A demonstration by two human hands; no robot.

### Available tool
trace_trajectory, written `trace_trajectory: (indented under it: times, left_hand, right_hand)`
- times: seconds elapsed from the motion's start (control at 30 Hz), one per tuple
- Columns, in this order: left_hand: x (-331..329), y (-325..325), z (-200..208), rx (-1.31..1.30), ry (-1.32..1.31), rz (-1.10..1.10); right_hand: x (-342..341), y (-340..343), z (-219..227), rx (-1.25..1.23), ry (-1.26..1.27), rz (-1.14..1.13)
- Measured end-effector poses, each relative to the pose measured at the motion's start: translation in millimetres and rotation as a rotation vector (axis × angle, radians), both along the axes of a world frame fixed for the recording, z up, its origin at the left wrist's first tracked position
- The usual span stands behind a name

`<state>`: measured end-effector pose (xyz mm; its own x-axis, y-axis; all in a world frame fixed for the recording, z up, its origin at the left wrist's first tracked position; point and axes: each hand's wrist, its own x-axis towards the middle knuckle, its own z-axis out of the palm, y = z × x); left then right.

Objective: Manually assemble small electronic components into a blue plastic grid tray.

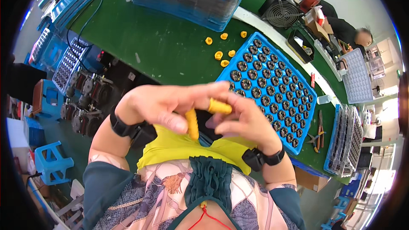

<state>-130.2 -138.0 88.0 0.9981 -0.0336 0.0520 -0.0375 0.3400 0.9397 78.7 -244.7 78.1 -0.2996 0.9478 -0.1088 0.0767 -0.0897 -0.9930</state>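
Observation:
My left hand and my right hand are raised in front of my chest, close together with fingertips overlapping. A ribbed yellow finger cot points down from a finger of my left hand. Another yellow finger cot shows at the fingers of my right hand. Both thumbs stand away from the bent fingers, and I see nothing gripped between them. Some fingers are hidden behind others. Beyond my right hand lies a blue tray filled with rows of round dark parts. Several loose yellow finger cots are scattered beside it.
Stacked blue trays stand at the far side of the green table. Pliers lie right of the parts tray, near upright clear trays. A black fan sits far right; a person works beyond. A blue stool is at left.

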Motion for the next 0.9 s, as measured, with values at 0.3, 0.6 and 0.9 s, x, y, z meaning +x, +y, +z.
trace_trajectory:
  times: [0.3,0.6,0.9]
  left_hand:
    - [10,3,0,0.104,0.011,0.028]
    - [-10,12,-4,-0.022,0.002,0.067]
    - [-7,4,-5,-0.053,0.032,0.255]
  right_hand:
    - [-16,15,3,0.067,0.083,-0.169]
    - [-7,10,-2,-0.010,0.157,-0.259]
    - [-19,23,2,-0.006,0.293,-0.281]
